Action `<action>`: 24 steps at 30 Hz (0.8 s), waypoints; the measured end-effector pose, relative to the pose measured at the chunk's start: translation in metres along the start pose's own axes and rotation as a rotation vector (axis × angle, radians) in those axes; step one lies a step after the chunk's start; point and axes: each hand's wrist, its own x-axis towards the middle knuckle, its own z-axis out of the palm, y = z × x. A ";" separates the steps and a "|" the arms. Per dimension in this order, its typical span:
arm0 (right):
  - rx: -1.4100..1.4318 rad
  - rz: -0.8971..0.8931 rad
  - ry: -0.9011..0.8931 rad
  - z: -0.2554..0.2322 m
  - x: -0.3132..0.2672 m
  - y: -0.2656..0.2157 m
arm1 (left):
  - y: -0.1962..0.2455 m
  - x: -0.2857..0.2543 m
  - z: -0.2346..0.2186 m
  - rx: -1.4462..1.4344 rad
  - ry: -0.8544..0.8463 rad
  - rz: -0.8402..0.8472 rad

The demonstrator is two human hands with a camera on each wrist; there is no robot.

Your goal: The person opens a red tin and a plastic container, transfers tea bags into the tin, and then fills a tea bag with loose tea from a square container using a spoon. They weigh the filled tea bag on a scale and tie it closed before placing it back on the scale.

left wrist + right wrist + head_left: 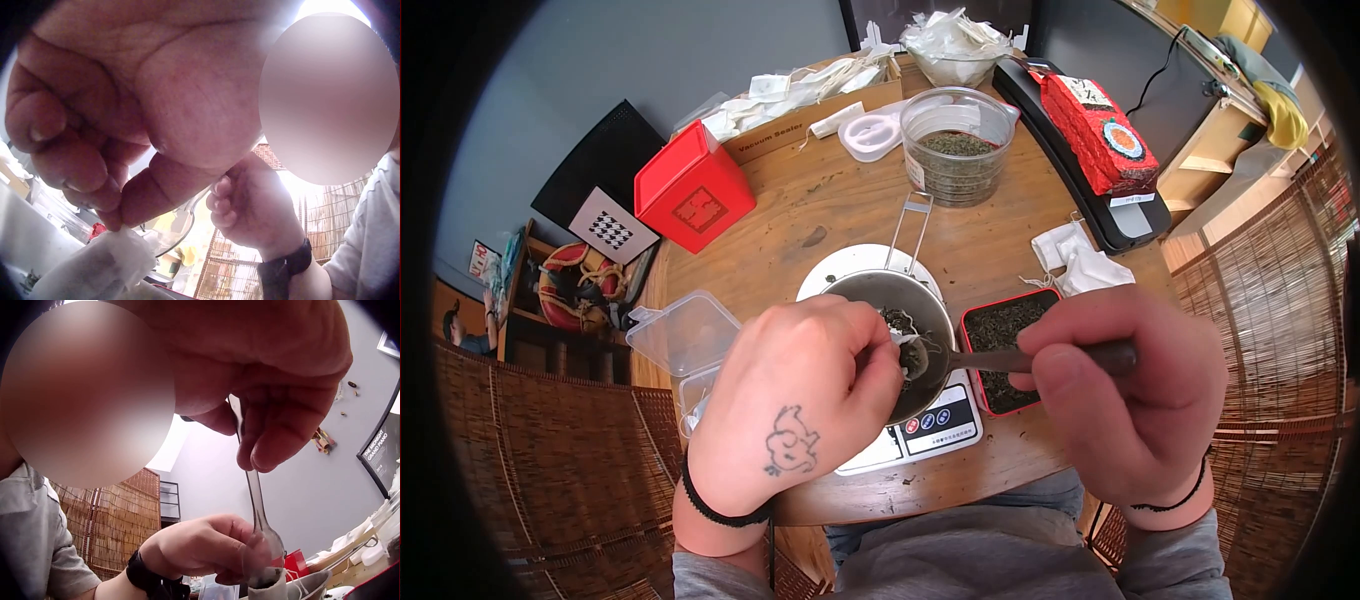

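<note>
My left hand (800, 385) pinches the edge of a small white tea bag (103, 265) over a metal pan (937, 312). The pan sits on a white digital scale (945, 452), and dark tea leaves show in it. My right hand (1135, 390) grips a spoon (255, 494) by its handle. In the right wrist view the spoon's bowl tips down at the mouth of the tea bag, with dark leaves there. Under the spoon handle stands a red-rimmed tin (968, 345) of loose dark tea leaves.
A clear tub (915, 165) of tea leaves stands at the back. Right of it, a red vacuum pack (1100, 130) lies on a black sealer (1140, 235). Further left are a cardboard box (815, 125) of white bags, a red container (690, 190) and an open clear plastic box (685, 330).
</note>
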 end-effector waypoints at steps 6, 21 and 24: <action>-0.016 -0.021 0.061 0.002 -0.005 -0.002 | -0.001 0.001 0.001 0.003 0.005 0.012; 0.115 0.271 0.255 -0.030 -0.050 0.045 | -0.002 0.000 -0.010 -0.012 0.078 -0.024; 0.069 0.291 0.202 -0.033 -0.060 0.056 | -0.001 -0.001 -0.009 -0.010 0.075 -0.010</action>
